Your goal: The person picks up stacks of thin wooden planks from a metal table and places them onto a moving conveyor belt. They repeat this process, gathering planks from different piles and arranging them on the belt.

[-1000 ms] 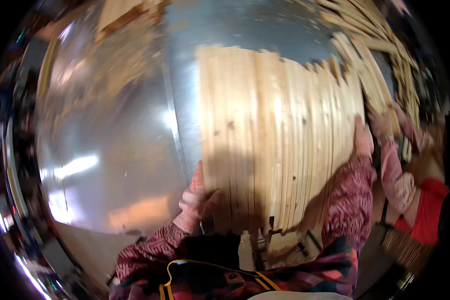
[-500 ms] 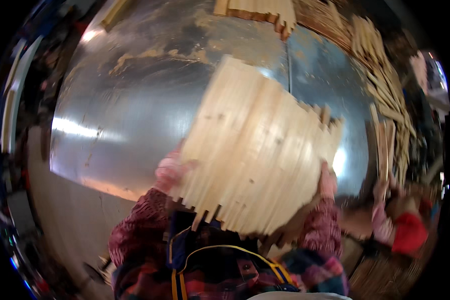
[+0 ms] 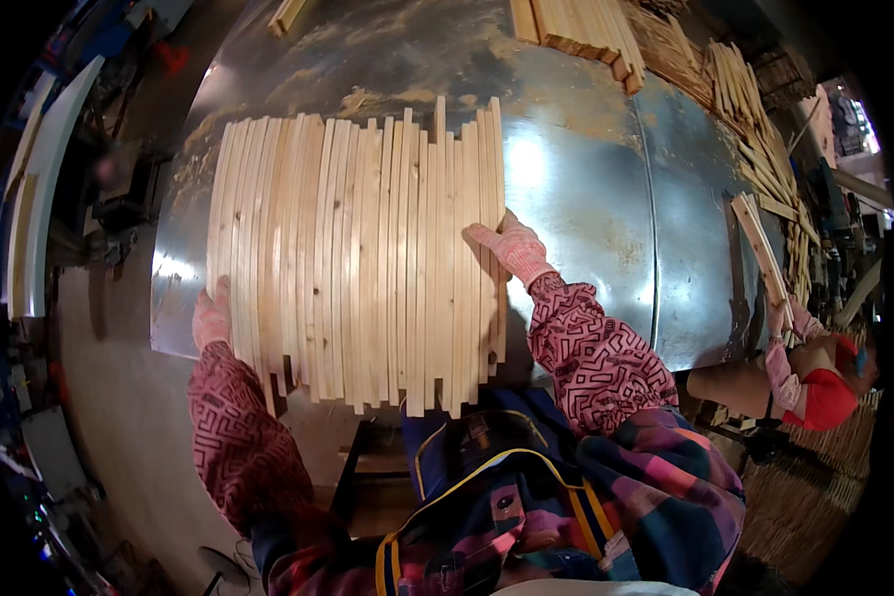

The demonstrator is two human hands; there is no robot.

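Note:
A wide row of pale wooden strips (image 3: 358, 258) lies side by side over the near left part of the metal-topped table (image 3: 586, 219), their ends uneven. My left hand (image 3: 212, 313), in a pink glove, presses against the row's left edge near its front corner. At the right edge my gloved right hand (image 3: 515, 246) grips the strips, thumb over the top and the other fingers partly hidden by the side. The near ends of the strips overhang the table edge toward my apron.
A stack of wooden strips (image 3: 581, 40) sits at the far side, beside a heap of thin strips (image 3: 755, 129) along the right. One wood piece (image 3: 286, 15) lies far left. At right, a co-worker in red (image 3: 826, 387) holds a strip (image 3: 763, 248). Sawdust streaks the tabletop.
The row of strips, tilted and blurred before, has swung to the left and now lies squarer to me. Both hands moved left with it, and the co-worker's strip has changed position.

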